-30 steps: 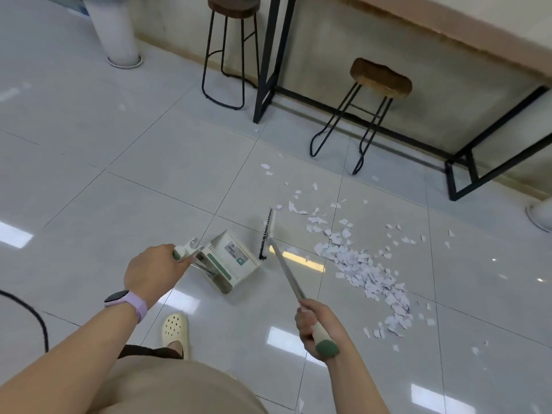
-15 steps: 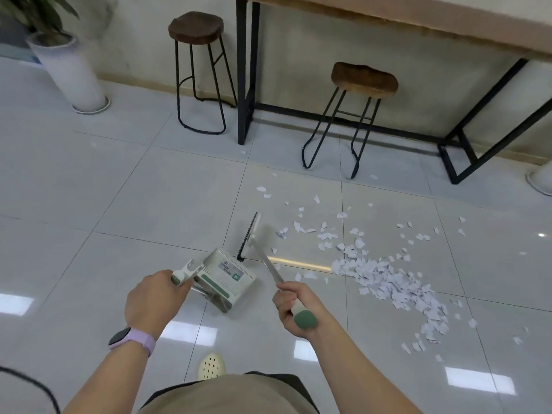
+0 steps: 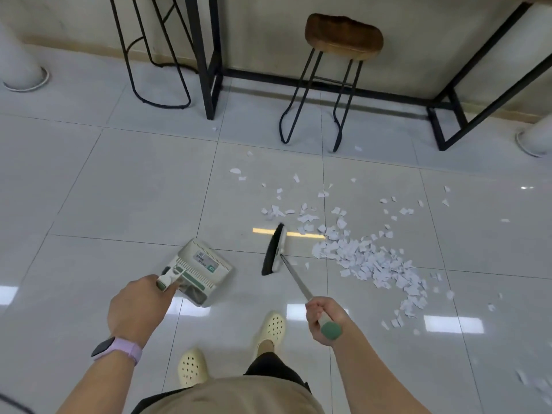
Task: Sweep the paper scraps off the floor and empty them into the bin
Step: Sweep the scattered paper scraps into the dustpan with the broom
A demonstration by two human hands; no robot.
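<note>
**Broom and dustpan held low beside the paper scraps**

The left hand (image 3: 140, 306) grips the handle of the dustpan (image 3: 198, 268), which sits just ahead of it on the floor (image 3: 89, 189). The right hand (image 3: 324, 319) is wrapped round the green end of the broom (image 3: 276, 249); its metal pole slants forward and left to the head, which lies between the dustpan and the paper scraps (image 3: 367, 261). The scraps spread ahead and to the right of the right hand. A stool (image 3: 343, 34) stands farther ahead by a table frame (image 3: 209, 55)
</note>
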